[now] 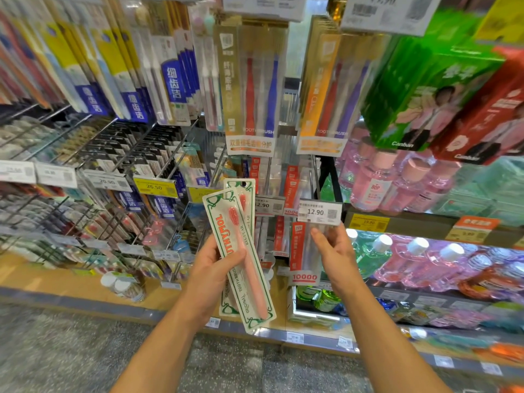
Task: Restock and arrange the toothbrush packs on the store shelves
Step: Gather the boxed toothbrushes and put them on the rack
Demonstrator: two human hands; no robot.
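The left hand (211,268) grips two white-and-green toothbrush packs (241,256) fanned one behind the other, long axis running up and slightly left; the front one holds a pink brush and reads "ORIGINAL TOOTHBRUSH", its red brand partly hidden, ending "THYMOL"; the right hand (333,258), fingers relaxed, touches a hanging red-edged pack (303,252) marked "10000", under a price tag (319,212) reading 12.90; the held packs lie just left of that hook, so the left hand is nearer for hanging them.

You hold white toothbrush packs (241,262) with green scrollwork borders, red lettering and pink brushes; at right of the frame, red-and-clear packs (304,251), pink mouthwash bottles (397,182), green box (425,89).
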